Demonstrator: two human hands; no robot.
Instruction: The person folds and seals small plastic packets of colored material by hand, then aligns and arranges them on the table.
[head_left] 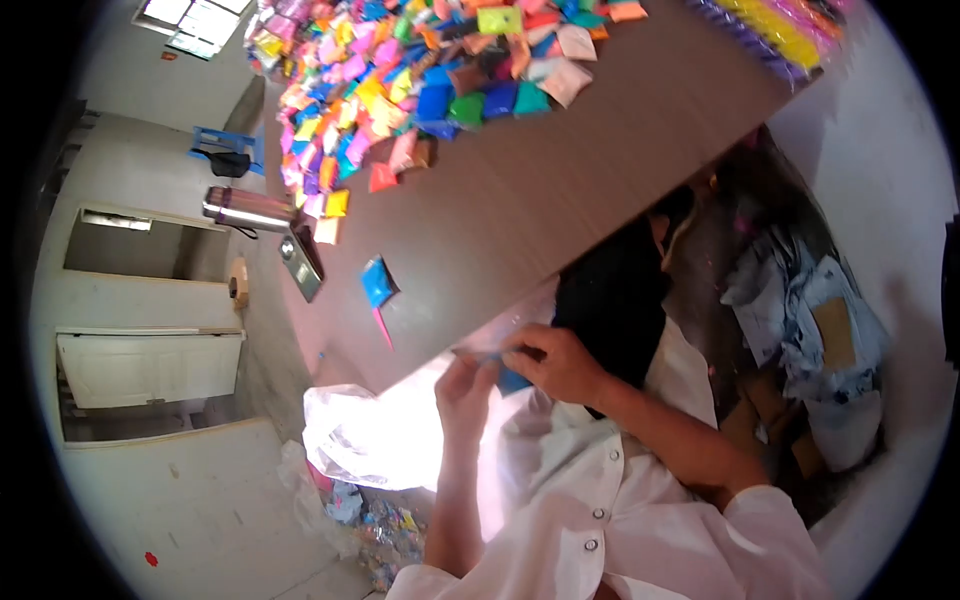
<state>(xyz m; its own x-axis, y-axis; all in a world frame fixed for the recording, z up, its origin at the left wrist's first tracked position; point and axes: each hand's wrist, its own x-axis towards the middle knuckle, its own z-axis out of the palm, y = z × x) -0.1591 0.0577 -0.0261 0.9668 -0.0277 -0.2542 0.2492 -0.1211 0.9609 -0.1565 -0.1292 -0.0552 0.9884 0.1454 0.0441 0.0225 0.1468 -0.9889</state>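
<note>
Close together over my lap, just off the table's edge, are my left hand (467, 388) and my right hand (552, 362). The fingers of both are pinched on a small blue item (513, 380), mostly hidden by the fingers; its exact shape cannot be made out. On the brown table (470, 240) lies a blue packet (377, 283), with a thin pink stick (383, 328) at its lower end. A large pile of small colourful packets (370, 100) covers the far part of the table.
A metal flask (248, 208) and a phone (301, 264) are at the table's left side. Bundles of coloured strips (770, 35) lie at the top right corner. A white plastic bag (350, 435) hangs below the edge; crumpled bags and cardboard (820, 330) are on the right.
</note>
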